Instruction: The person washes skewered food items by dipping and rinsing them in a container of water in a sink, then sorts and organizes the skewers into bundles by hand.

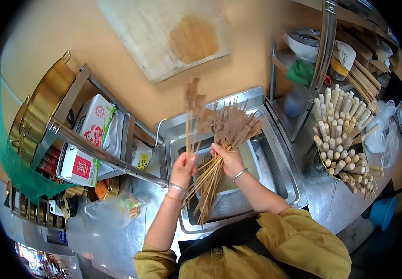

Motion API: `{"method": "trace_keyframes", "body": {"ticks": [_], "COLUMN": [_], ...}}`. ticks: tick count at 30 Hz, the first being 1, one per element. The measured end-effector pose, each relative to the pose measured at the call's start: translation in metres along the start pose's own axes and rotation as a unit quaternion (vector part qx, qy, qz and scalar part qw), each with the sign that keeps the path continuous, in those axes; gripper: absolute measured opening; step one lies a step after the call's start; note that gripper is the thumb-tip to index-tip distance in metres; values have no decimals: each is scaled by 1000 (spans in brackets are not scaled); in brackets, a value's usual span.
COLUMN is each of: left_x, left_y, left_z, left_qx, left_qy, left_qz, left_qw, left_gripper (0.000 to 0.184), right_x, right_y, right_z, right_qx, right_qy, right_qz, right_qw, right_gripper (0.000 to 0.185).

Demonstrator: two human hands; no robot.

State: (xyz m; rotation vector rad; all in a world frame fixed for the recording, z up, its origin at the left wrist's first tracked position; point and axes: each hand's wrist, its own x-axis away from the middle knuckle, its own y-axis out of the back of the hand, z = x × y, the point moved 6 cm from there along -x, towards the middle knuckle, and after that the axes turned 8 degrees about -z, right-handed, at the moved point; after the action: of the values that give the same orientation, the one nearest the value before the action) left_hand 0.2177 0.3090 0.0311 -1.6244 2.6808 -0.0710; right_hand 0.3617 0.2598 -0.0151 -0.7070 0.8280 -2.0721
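Note:
Over the metal sink (295,188), my right hand (229,160) grips a thick bundle of skewers (234,124). Brown, bumpy, tripe-like pieces cover their upper ends, and the bare sticks fan out down to the left. Just left of it, my left hand (183,171) is closed around a few tripe-like skewers (192,98), held upright with their tops slightly blurred. The pieces in the two hands come close together; whether they touch I cannot tell. Below the hands, a metal tray (253,160) in the sink is partly hidden by the bundle.
To the right stands a dark container (319,169) packed with thick-ended sticks (338,130). A metal rack (112,160) with printed cartons (82,165) and brass-coloured pots (47,104) is on the left. Steel shelf posts (319,69) rise at right. A board (159,37) leans on the wall.

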Motion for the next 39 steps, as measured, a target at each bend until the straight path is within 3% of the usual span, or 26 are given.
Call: {"method": "trace_keyframes", "body": {"ticks": [6,10,14,17,18,21,24,30,34,36,39], "left_x": [14,23,24,36,37,42,45,51,54,56,53], "left_y": [-25,-28,-21,1,7,6,-1,-4,6,11,11], "left_z": [29,33,22,-11,-13,-22,-12,0,-9,-16,-13], "left_qx": [-12,-45,51,-114,-114,-257,-222,-130,-100,-153,-170], "left_qy": [37,33,-28,-60,-59,-179,-140,-100,-128,-174,-171], "left_qz": [-4,-13,-53,-134,-135,-167,-134,-142,-186,-200,-218], "left_qw": [999,998,997,983,983,935,955,976,969,952,946], "left_gripper": [11,12,16,20,20,22,24,18,15,16,15], "right_x": [15,15,11,3,1,1,0,3,-3,-8,-5], "right_y": [-5,-2,2,6,7,4,1,3,19,30,27], "right_z": [1,-4,1,15,20,21,15,12,12,12,17], "right_qx": [-8,0,-4,2,4,8,11,10,34,38,46], "right_qy": [-60,-29,-21,18,29,47,74,34,-3,-23,16], "right_qz": [1,-4,-41,-39,-51,-64,-61,-6,-21,-37,-23], "right_qw": [998,1000,999,999,998,997,995,999,999,998,999], "right_gripper": [20,19,16,16,15,14,13,16,18,20,19]}}
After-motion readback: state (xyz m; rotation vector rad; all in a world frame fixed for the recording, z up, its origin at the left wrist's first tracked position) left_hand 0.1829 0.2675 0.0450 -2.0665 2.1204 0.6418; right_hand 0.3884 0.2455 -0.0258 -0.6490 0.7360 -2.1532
